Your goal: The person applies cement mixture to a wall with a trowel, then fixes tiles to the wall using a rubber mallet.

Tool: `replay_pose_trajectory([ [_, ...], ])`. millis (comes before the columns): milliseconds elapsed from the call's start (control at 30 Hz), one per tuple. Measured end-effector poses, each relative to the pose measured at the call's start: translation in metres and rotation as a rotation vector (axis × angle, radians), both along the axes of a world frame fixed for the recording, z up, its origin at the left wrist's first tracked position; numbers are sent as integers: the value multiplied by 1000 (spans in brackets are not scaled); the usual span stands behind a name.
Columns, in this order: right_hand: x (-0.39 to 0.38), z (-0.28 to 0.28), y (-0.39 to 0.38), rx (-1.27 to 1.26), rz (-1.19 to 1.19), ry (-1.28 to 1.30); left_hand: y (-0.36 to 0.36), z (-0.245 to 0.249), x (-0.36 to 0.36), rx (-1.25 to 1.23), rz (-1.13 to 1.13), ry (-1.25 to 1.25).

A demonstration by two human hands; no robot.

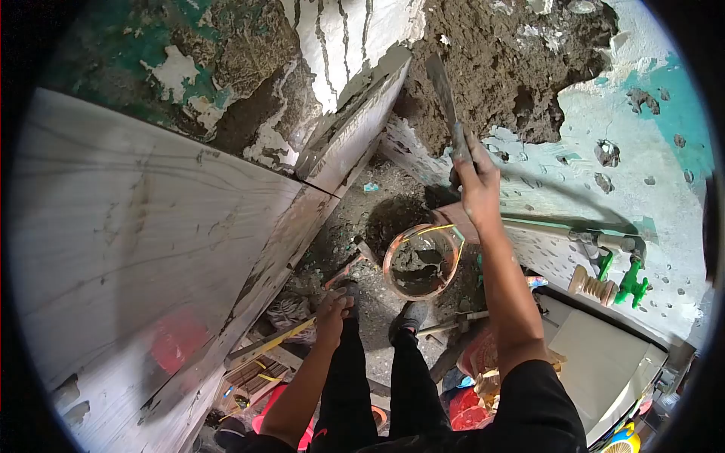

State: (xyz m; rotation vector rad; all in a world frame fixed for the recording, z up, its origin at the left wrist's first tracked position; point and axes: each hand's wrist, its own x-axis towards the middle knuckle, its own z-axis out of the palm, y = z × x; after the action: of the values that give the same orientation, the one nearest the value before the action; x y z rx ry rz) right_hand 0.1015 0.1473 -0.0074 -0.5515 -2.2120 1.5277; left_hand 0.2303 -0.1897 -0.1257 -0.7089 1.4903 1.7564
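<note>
My right hand [480, 179] is wrapped round the handle of a trowel [444, 94]. Its long blade points up across the wet mortar patch [491, 68] on the wall; whether it touches the mortar cannot be made out. Low on the left, my left hand [332, 313] hangs above the floor with its fingers curled; what it holds, if anything, is too small to tell. Between the hands, on the floor, stands a round bucket [387, 264] with grey mortar inside. Left of the bucket lies a hammer [349, 268].
A large tile panel [151, 226] leans along the left, its edge rising toward the mortar. Pipes with a green valve [631, 285] stick out at the right, above a white box-like surface [600, 351]. Red bags [470, 408] and debris lie near my feet.
</note>
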Motion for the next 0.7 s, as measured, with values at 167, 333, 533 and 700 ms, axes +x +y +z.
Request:
replay_pose_trajectory([
  [167,-24,60,-22,-310,9,-66,-3,-2,2,9,-52,13],
  [333,-37,74,-41,-267,-7,-199,0,6,8,5,-66,4],
  [533,-8,95,-83,-463,175,-272,0,9,13,-14,-90,-6],
  [700,24,98,-102,-742,233,-246,-1,9,12,-16,-88,-15],
])
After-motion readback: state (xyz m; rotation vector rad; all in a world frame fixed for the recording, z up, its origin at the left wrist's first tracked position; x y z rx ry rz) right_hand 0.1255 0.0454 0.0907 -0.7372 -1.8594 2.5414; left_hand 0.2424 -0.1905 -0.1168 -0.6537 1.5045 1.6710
